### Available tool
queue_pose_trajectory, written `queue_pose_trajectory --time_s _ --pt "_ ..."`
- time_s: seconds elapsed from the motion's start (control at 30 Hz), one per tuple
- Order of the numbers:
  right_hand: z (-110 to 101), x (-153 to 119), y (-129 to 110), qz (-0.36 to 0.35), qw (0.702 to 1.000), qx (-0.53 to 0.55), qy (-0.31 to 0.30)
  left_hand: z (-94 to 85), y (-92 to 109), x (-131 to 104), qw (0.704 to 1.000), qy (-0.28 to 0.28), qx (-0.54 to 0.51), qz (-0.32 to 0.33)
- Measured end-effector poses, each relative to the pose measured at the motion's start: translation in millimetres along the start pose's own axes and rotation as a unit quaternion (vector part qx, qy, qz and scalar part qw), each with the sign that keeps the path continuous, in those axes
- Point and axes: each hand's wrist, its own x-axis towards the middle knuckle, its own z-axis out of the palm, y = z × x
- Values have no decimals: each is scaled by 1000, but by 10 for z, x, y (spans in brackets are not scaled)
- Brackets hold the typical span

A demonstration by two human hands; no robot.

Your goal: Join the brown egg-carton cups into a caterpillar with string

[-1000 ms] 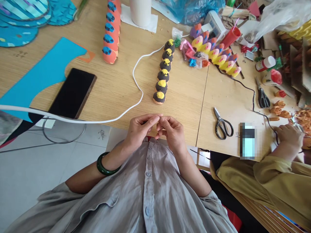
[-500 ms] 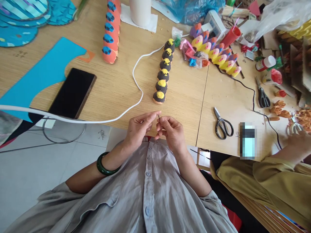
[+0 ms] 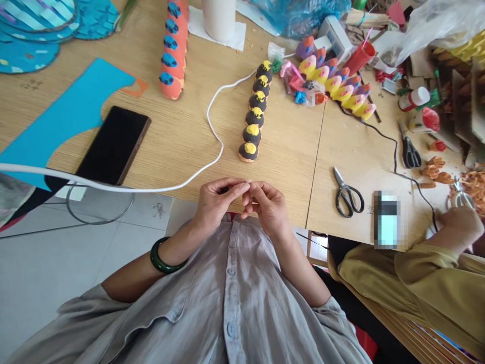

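My left hand [image 3: 216, 203] and my right hand [image 3: 270, 206] meet at the table's front edge, thumb and finger tips pinched together and touching. Whatever lies between the tips is too small or too covered to make out. A green bangle [image 3: 156, 257] circles my left wrist. Just beyond my fingers, an upright-running row of egg-carton cups [image 3: 254, 119], painted black with yellow tops, lies on the wooden table [image 3: 291, 167]. A white cable [image 3: 222, 144] passes to its left.
Left are a dark phone [image 3: 113, 145], blue card [image 3: 71, 114] and an orange cup row [image 3: 172, 55]. Right lie black-handled scissors [image 3: 348, 197], a pixelated object [image 3: 387, 222] and a yellow-pink cup row [image 3: 341, 88]. A co-worker's hand [image 3: 460, 227] is at far right.
My left thumb has closed in against the right fingertips, covering a tiny dark piece that showed there before. The co-worker's hand has shifted slightly at far right.
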Motion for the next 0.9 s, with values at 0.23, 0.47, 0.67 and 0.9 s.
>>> queue_pose_trajectory --time_s 0.23,0.47,0.67,0.9 --pt "-8 12 0 -14 1000 3 7 -12 -14 3 1000 -30 2 -10" --pt "-24 24 28 0 1000 -10 3 -6 -18 23 999 17 23 23" --pt "-24 4 23 12 1000 3 -18 17 -22 18 1000 26 1 14" --pt "-14 18 -3 31 999 39 -15 -14 -54 4 1000 14 7 10"
